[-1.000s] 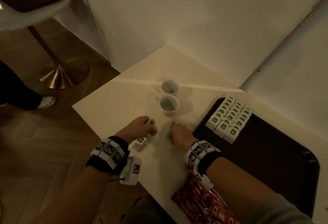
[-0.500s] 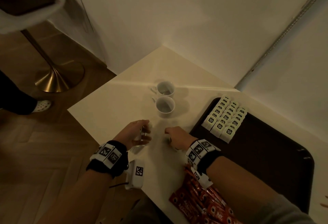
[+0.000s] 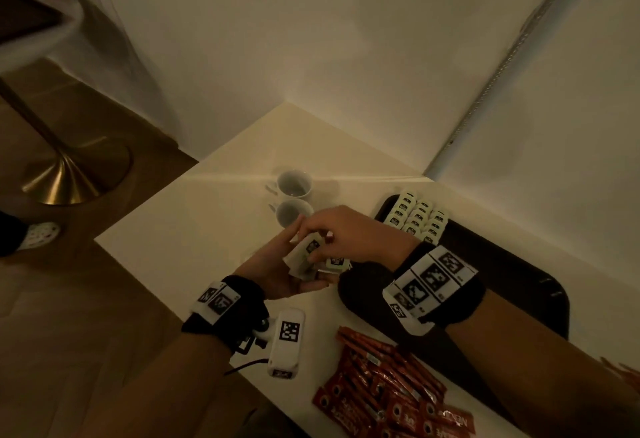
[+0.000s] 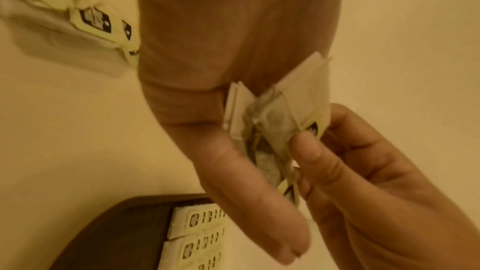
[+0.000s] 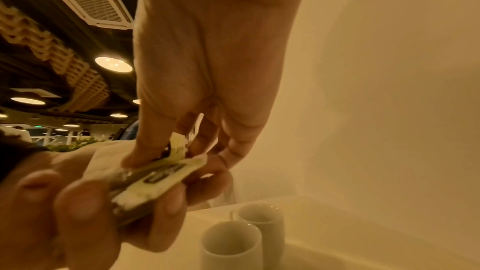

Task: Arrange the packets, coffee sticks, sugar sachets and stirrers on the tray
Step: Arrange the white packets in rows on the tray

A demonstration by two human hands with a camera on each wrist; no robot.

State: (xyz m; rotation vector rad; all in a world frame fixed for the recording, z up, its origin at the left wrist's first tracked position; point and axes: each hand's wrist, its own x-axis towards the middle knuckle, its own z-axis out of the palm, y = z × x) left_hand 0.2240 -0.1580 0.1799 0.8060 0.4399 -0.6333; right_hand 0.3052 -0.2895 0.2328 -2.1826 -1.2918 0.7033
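Holding: small stack of packets [image 3: 306, 257], above the table [image 3: 207, 215], left of the tray [image 3: 502, 264]. Left hand [image 3: 277, 271] grips from below; right hand [image 3: 349, 233] pinches the top. Tray lies rightward, right hand nearer.

This looks like a café or canteen seating hall. A dark open ceiling carries a square white cassette air-conditioning unit [image 5: 89, 0], round flush ceiling lamps [image 5: 113, 64] and a pale honeycomb-patterned duct or panel [image 5: 57, 56]. Beside the cream square table [image 3: 194, 226] stands a pedestal table with a flared brass base [image 3: 74, 174] on wood herringbone flooring [image 3: 69, 299]. Two small white ceramic cups [image 3: 294, 184] wait near a dark brown serving tray [image 3: 512, 274].
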